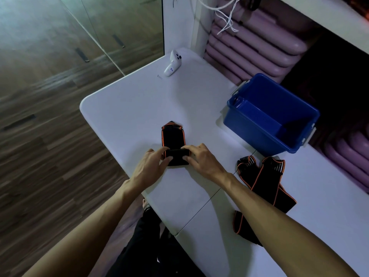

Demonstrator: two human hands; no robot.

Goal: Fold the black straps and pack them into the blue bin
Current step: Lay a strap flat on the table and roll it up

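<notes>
A black strap with orange edging (173,137) lies on the white table (139,104), its near end rolled or folded over. My left hand (148,166) and my right hand (201,160) both pinch that folded end from either side. More black straps (261,184) lie in a loose pile to the right, partly hidden under my right forearm. The blue bin (249,128) stands open at the right rear; no straps show inside it.
A white handheld controller (173,63) and a small screw (159,76) lie at the table's far end. Purple mats (253,43) are stacked behind the bin. The table's left edge drops to a wooden floor (50,136). My legs show below the near edge.
</notes>
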